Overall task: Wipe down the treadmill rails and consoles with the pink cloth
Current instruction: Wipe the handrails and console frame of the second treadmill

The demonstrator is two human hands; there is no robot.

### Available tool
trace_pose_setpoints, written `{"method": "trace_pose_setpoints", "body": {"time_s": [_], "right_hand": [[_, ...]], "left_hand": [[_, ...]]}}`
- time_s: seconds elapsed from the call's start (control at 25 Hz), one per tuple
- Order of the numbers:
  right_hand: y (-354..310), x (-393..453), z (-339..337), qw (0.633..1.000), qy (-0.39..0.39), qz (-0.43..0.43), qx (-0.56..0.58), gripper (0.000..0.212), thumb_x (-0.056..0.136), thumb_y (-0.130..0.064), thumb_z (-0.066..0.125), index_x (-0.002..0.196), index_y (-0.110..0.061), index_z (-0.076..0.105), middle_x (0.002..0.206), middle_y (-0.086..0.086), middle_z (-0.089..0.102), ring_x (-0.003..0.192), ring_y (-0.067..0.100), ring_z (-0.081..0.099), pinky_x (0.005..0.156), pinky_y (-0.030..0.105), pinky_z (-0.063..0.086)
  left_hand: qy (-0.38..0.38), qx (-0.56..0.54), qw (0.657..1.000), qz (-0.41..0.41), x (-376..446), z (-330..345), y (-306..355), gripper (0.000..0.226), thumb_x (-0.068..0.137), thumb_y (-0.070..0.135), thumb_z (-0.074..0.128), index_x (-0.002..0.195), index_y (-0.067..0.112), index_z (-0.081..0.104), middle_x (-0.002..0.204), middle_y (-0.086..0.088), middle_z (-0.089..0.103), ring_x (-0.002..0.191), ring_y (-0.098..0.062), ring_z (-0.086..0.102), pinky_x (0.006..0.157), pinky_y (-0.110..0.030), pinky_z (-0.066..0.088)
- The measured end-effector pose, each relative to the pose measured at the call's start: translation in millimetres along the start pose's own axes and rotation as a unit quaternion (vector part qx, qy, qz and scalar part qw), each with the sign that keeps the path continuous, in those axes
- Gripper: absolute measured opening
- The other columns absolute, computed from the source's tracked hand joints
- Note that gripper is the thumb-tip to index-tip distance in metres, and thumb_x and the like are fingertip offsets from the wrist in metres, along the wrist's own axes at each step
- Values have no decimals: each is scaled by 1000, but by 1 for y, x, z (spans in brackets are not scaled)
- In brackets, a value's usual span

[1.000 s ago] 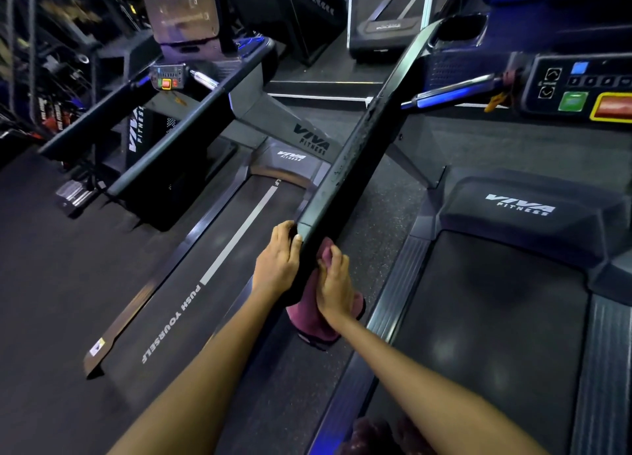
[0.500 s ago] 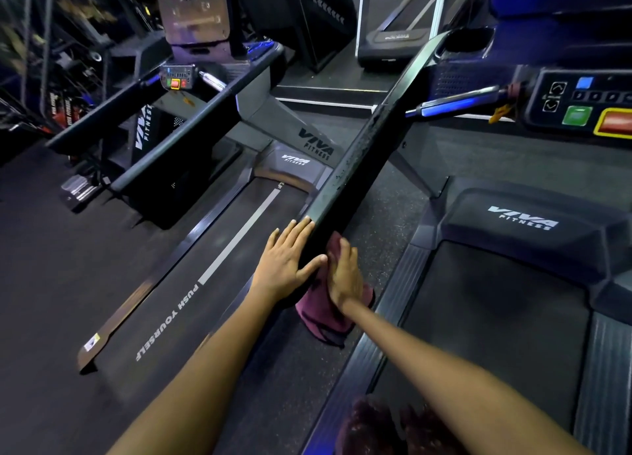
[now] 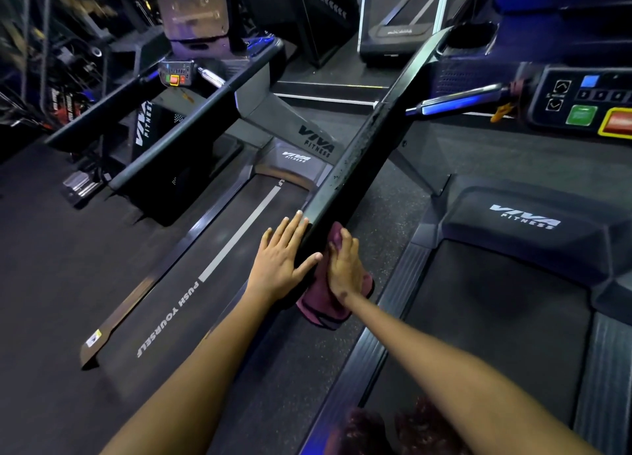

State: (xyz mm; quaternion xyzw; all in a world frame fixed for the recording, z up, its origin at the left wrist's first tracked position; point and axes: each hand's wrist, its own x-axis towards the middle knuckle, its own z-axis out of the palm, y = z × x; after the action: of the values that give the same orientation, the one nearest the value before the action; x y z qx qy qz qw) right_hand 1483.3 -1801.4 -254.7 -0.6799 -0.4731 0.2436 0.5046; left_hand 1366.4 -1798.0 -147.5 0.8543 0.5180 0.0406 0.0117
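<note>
Now the soft, limp pink cloth [image 3: 323, 297] sits bunched against the near end of the long dark treadmill rail [image 3: 355, 153], pressed there by the right hand [image 3: 345, 266] with fingers straight and together. The left hand [image 3: 285, 259] lies flat on the rail's other side, fingers spread. Being light and floppy, the cloth is probably best kept under a flat palm; nearby lettering reads "VIVA FITNESS" and "PUSH YOURSELF".

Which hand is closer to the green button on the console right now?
Right. The right hand presses the pink cloth on the rail's console-facing side, below-left of the green button. The left hand lies flat on the rail's far side, farther away.
</note>
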Motion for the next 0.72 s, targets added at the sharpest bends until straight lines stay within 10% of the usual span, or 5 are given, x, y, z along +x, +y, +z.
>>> {"method": "trace_pose_setpoints", "body": {"time_s": [0.36, 0.72], "right_hand": [[-14, 0, -12, 992, 18, -118, -30, 34, 93, -32, 37, 124, -20, 40, 108, 13, 54, 79, 32, 60, 56, 35, 47], [-10, 51, -17, 998, 51, 30, 14, 35, 97, -23, 45, 131, -16, 45, 115, 16, 52, 92, 36, 60, 64, 38, 47]], "left_hand": [[-33, -43, 998, -31, 5, 2, -5, 97, 73, 82, 10, 150, 24, 8, 158, 5, 1, 145, -13, 6, 118, -40, 9], [-28, -65, 997, 3, 3, -3, -3, 94, 71, 85, 9, 148, 31, 12, 157, 9, 4, 141, -16, 24, 110, -34, 27]]}}
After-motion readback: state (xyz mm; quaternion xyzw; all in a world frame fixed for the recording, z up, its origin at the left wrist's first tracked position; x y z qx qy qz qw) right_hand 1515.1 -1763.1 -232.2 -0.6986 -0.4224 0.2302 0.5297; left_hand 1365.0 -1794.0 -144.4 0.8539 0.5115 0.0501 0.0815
